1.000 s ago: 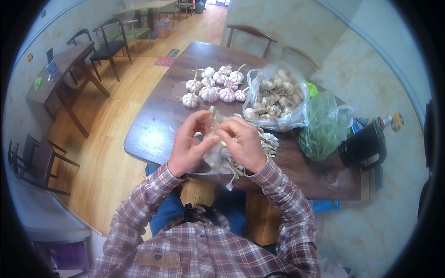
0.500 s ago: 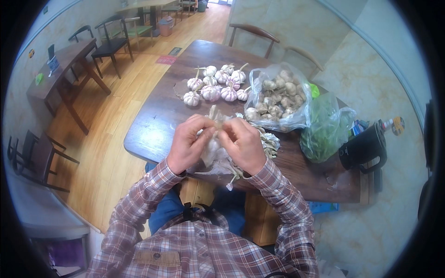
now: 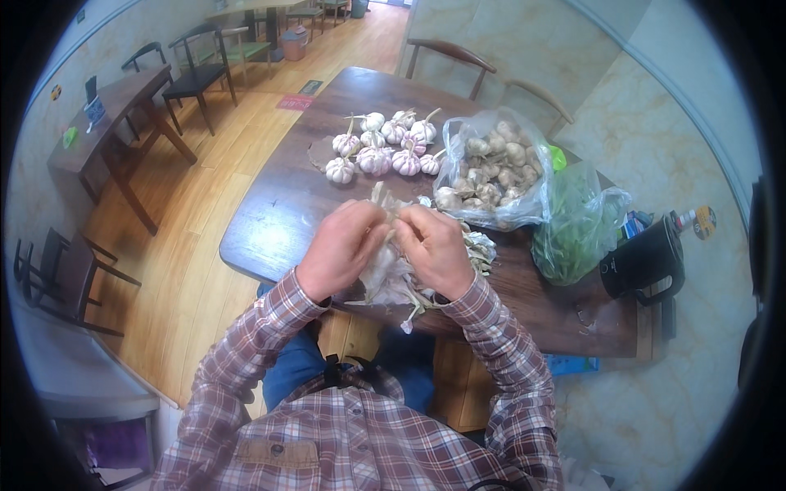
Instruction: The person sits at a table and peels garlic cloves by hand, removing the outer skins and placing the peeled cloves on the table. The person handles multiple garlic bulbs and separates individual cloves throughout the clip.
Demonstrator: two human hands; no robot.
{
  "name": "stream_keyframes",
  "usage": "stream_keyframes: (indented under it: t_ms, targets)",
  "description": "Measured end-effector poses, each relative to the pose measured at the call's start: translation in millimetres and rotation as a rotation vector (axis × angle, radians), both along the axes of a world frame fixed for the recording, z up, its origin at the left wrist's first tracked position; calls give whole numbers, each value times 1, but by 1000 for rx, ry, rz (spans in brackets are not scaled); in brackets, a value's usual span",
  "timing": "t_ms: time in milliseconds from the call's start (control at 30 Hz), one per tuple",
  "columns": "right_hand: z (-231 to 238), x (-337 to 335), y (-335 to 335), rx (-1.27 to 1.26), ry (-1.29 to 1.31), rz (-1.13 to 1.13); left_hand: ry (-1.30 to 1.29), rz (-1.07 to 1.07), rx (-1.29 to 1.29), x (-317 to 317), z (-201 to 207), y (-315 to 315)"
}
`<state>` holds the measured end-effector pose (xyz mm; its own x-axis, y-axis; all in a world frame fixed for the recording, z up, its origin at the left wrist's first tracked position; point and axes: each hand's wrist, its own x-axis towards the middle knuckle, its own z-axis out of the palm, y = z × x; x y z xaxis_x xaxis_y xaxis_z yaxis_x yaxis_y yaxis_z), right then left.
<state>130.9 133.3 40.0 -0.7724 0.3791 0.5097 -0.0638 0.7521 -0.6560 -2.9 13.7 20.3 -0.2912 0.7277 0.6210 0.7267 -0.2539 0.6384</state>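
Note:
My left hand [image 3: 345, 250] and my right hand [image 3: 435, 252] meet above the near part of the dark wooden table. Fingers of both are closed in a pinch on a garlic bulb [image 3: 388, 204], mostly hidden behind them; only pale, papery bits show. Under the hands lies a pile of garlic skins [image 3: 391, 282], with more dry scraps to its right. Beyond them stand several clean white-and-purple garlic bulbs [image 3: 375, 160], grouped together with stems on. To their right, an open clear plastic bag [image 3: 458, 211] holds many brownish, unpeeled bulbs.
A green-filled plastic bag [image 3: 573, 237] and a black electric kettle [image 3: 645, 260] stand along the right side of the table [image 3: 274, 209]. Chairs [image 3: 450, 54] are tucked at the far side. Another table [image 3: 123, 106] with chairs lies off to the left.
Both hands have rolled slightly inward, their backs now turned up more, and the fingertips have shifted on the garlic. The other things stay in place, with a slight shift of the view.

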Motion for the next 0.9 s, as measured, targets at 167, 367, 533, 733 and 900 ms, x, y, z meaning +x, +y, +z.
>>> stream_keyframes:
  t_ms: [167, 367, 533, 733, 900]
  targets:
    - [4, 0, -1, -11, 16, -10, 164, 20, 45, -1, 5, 3]
    - [-12, -11, 3, -635, 38, -112, 323, 73, 238, 2, 7, -1]
    - [-19, -5, 7, -850, 69, -68, -29, 72, 329, 8, -6, -7]
    - [-18, -11, 22, -960, 170, -180, -455, 177, 544, 21, -34, -13]
    - [-32, 20, 64, -803, 173, -143, -564, 166, 506, 1, -11, -30]
